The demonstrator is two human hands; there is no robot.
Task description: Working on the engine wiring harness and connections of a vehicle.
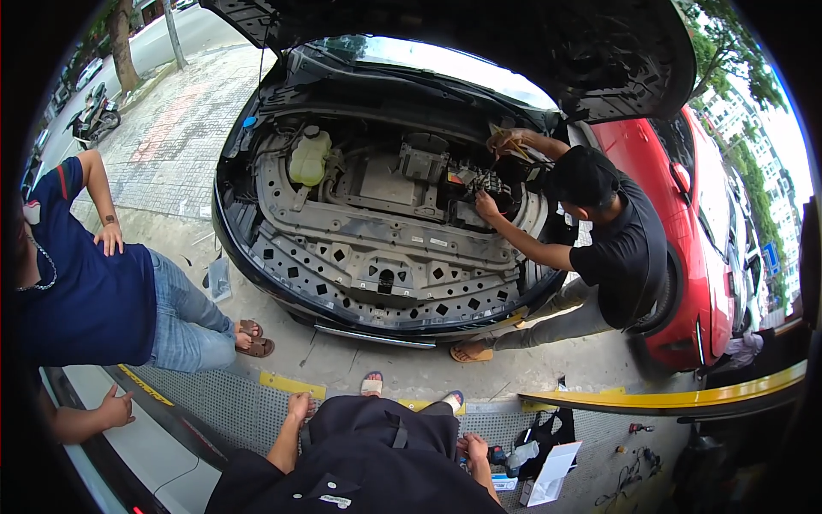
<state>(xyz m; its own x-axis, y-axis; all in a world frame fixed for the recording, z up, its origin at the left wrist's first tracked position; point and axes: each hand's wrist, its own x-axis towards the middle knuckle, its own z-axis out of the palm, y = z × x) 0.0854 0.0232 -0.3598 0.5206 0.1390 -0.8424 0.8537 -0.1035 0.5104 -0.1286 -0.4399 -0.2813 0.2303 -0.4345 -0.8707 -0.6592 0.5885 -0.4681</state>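
My left hand (300,406) hangs beside my dark top (368,463) with its fingers curled in, and no object shows in it. On the other side, my right hand (472,446) is also loosely closed, with nothing visible inside. Closest to that hand is a red-and-black power tool (497,456) on the mat. Both hands are apart from the dark car (385,321), whose hood (479,51) is raised. Inside its engine bay a co-worker in black (629,248) has both hands by the battery area (479,184).
A person in a blue shirt (86,283) stands at left. A red car (676,231) is parked at right. A yellow-edged bar (685,398) crosses the right side. A white box (552,475) and cables (634,475) lie on the floor. A pale car (145,437) is lower left.
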